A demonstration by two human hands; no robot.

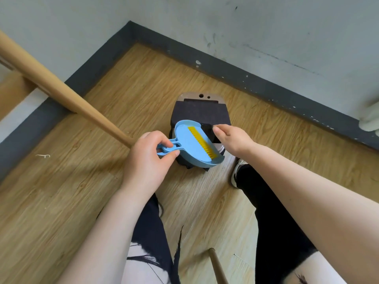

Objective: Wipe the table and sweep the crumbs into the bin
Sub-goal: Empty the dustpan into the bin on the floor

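Observation:
A small light-blue dustpan (190,144) with a yellow comb strip is held tilted over a bin (202,112) lined with a black bag, standing on the wooden floor. My left hand (147,158) grips the dustpan's blue handle. My right hand (231,138) is at the pan's far edge, fingers curled on a dark piece at the bin's rim; what it holds cannot be made out. No crumbs are visible in the pan.
A wooden table leg (61,93) slants across the left, and another leg (217,267) shows at the bottom. My legs and a shoe (238,173) stand close to the bin. Grey skirting and walls form a corner behind it. A small white scrap (43,155) lies on the floor.

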